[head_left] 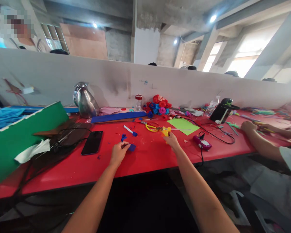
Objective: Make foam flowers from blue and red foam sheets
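Note:
My left hand (119,152) is closed in a pinch over the near part of the table. Out of its fingertips sticks a small piece of dark blue paper (132,148). A curled blue scrap (123,138) shows just above the fingers; I cannot tell whether it is joined to that piece. My right hand (172,141) is wrapped round the handle of a yellow glue gun (165,130). Directly left of the gun lie yellow-handled scissors (150,128). A white marker with a blue cap (130,130) rests between the hands, farther back.
On the red table (145,161) are a black phone (92,143), a green board (26,139), a steel jug (85,101), paper roses (160,105), a light green sheet (183,126) and a purple power block (202,142) with cables. Another person's arm (262,139) reaches in at right.

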The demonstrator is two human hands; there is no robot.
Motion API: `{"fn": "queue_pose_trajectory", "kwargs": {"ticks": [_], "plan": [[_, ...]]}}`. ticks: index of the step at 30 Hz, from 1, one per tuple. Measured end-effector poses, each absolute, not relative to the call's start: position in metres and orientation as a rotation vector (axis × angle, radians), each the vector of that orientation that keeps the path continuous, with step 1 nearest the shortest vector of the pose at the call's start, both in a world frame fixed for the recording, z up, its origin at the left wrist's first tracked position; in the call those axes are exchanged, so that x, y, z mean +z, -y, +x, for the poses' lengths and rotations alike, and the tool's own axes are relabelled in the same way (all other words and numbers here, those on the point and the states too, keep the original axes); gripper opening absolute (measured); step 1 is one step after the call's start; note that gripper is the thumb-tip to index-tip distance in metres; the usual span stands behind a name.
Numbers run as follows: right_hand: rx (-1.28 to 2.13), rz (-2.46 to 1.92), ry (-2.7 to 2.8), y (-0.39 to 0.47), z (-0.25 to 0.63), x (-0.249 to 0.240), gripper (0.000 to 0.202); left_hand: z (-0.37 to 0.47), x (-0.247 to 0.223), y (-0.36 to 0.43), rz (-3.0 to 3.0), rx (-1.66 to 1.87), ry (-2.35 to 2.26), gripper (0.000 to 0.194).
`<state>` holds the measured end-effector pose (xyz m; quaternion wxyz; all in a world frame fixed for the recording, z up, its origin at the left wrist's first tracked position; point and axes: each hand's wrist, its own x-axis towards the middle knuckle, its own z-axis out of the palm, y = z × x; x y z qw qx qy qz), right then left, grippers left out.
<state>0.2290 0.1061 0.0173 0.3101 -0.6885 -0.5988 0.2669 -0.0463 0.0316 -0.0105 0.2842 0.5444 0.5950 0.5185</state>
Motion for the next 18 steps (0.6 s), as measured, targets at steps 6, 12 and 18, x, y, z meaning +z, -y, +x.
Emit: {"fn": "queue_pose_trajectory", "kwargs": {"ticks": [6, 12, 18], "plan": [[1.181, -1.359, 1.502, -0.068, 0.206, 0.023, 0.025, -0.045, -0.018, -0.041, 1.542, 1.321, -1.721, 0.009], [1.313, -1.275, 1.693, -0.041, 0.193, 0.035, 0.030, -0.044, -0.028, -0.049, 1.519, 1.309, -1.709, 0.008], [0.936, -1.447, 2.011, -0.027, 0.176, 0.032, 0.034, -0.042, -0.023, -0.045, 1.511, 1.296, -1.709, 0.010]]}}
